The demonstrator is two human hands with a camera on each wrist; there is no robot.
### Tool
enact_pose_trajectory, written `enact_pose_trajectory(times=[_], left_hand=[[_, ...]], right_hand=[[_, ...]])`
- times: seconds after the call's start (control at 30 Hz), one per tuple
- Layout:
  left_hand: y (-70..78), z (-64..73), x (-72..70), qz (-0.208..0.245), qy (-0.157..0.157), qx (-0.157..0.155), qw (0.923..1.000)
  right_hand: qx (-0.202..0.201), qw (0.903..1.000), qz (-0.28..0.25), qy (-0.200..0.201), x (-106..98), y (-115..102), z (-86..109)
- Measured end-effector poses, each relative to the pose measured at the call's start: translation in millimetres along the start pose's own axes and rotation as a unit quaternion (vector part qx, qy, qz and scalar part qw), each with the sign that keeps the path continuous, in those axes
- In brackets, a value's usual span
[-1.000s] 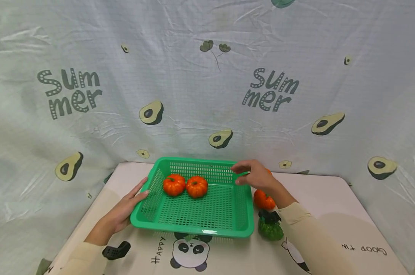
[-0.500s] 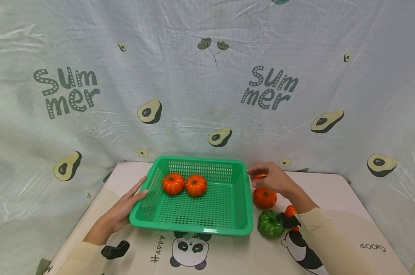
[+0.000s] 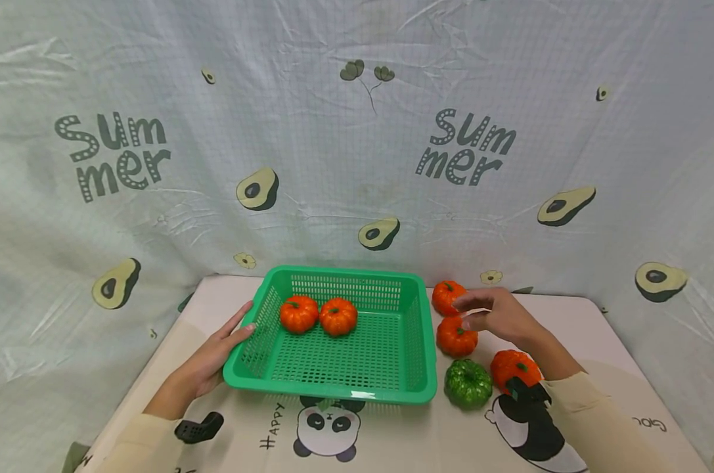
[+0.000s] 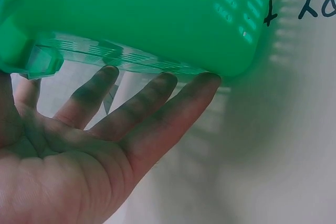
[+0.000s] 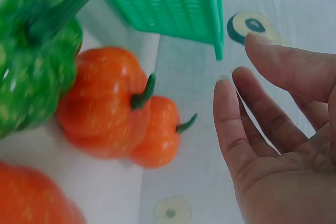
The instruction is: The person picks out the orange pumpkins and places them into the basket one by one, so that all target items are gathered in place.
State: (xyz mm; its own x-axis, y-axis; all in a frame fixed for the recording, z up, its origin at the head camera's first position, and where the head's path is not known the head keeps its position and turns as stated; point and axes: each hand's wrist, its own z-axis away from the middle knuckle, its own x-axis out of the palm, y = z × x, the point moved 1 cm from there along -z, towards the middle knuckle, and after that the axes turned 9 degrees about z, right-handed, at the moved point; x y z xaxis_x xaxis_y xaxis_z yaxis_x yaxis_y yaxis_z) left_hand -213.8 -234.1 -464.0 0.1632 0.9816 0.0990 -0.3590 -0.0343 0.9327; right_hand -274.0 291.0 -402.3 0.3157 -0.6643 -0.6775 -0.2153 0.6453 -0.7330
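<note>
My right grip (image 3: 501,320) swings off the basket (image 3: 333,392), wide, empty; orange pumpkins (image 3: 453,343) look reachable; straight-fingered left grip (image 3: 210,360) touches the basket.

A pale, creased cloth (image 3: 309,118) hangs behind the desk (image 3: 410,447). It is printed with halved avocados (image 3: 258,189), small flowers (image 3: 245,261) and "SUMMER" (image 3: 123,166), once at left and once at right. On the desk are a printed panda (image 3: 326,433), "HAPPY" (image 3: 272,426) sideways just left of it, and a black-and-white figure (image 3: 531,430) farther right.
</note>
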Motion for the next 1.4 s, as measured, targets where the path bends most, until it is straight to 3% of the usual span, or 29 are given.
enact_pose_trajectory(times=[0.57,0.87,1.23,1.4], left_hand=[[0.6,-0.9,-1.8,0.006,-0.004,0.000,1.0000],[0.3,-0.9,-1.7,0.006,-0.006,0.005,1.0000],[0.0,-1.3,0.3,0.002,0.001,0.007,1.0000],[-0.4,-0.7,-0.6,0.003,0.001,0.007,1.0000]], right_hand=[[0.068,0.9972,0.028,0.014,-18.0,53.6,44.6],[0.052,0.9952,0.079,0.027,-16.6,84.2,69.9],[0.022,0.9964,0.062,0.053,1.5,110.2,92.8],[0.046,0.9947,0.081,0.045,9.4,112.1,94.5]])
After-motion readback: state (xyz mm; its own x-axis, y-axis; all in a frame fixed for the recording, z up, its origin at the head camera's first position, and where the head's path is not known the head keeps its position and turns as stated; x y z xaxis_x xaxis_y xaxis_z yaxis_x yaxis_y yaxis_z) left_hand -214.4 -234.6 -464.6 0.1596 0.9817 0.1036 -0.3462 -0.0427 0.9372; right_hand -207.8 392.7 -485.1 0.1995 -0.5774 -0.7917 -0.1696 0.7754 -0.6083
